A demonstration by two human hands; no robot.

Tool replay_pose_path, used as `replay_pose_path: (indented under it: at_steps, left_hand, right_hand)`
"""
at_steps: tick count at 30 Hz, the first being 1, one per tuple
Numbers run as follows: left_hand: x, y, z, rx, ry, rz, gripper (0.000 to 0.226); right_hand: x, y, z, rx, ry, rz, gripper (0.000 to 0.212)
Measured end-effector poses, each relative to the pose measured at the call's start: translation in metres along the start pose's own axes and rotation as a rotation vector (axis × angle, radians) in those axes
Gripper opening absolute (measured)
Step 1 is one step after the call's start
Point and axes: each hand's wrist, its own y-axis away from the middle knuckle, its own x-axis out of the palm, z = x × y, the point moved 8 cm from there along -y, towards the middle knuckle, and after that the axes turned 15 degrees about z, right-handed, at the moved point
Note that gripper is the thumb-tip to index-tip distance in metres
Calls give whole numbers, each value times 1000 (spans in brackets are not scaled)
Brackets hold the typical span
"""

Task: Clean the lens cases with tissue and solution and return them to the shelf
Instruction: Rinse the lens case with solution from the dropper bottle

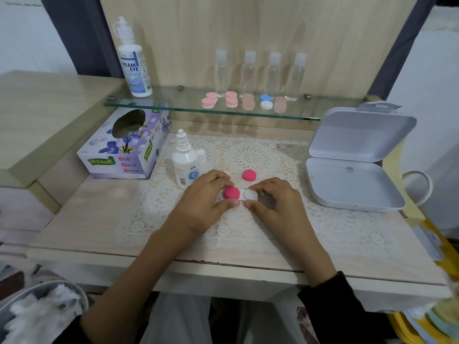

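A: What carries it all?

B: A pale wooden table (pixel 87 219) with a white lace mat (pixel 250 157) over its middle. A glass shelf (pixel 173 105) runs along the back above it.

A: And the bigger things?

B: A white hinged tin (pixel 352 187) lies open at the right of the mat, lid raised. A purple tissue box (pixel 124 145) stands at the left, partly under the shelf. A large solution bottle (pixel 134 63) stands upright on the shelf's left end, with four clear bottles (pixel 248 70) in a row further right. A small solution bottle (pixel 185 165) stands uncapped on the mat, its white cap (pixel 201 155) just beside it.

A: The hands?

B: Both are at the mat's middle, holding one lens case (pixel 239 194). The left hand (pixel 201 202) has its fingers curled round the left end, thumb on the near side. The right hand (pixel 278 202) pinches the right end between thumb and fingers.

A: How does that case lie?

B: Its long axis runs left to right, roughly along the table's front edge. The left well wears a pink lid; the right well is white, uncovered and faces up. Whether it rests on the mat or is lifted, I cannot tell.

A: Anything smaller?

B: A loose pink lid (pixel 249 175) lies flat on the mat just behind the case. Other lens cases (pixel 232 99), pink, peach and blue-and-white, sit on the shelf before the clear bottles.
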Motion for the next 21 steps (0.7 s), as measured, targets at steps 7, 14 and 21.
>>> replay_pose_path:
  at_steps: [7, 14, 21]
  left_hand:
    - [5, -1, -4, 57, 8, 61, 43]
    - [2, -2, -3, 19, 26, 0, 31]
    - [2, -2, 2, 3, 36, 3, 46]
  right_hand:
    - [-1, 0, 1, 3, 5, -5, 24]
    - [0, -1, 1, 0, 1, -2, 22]
    - [0, 0, 1, -1, 2, -5, 21]
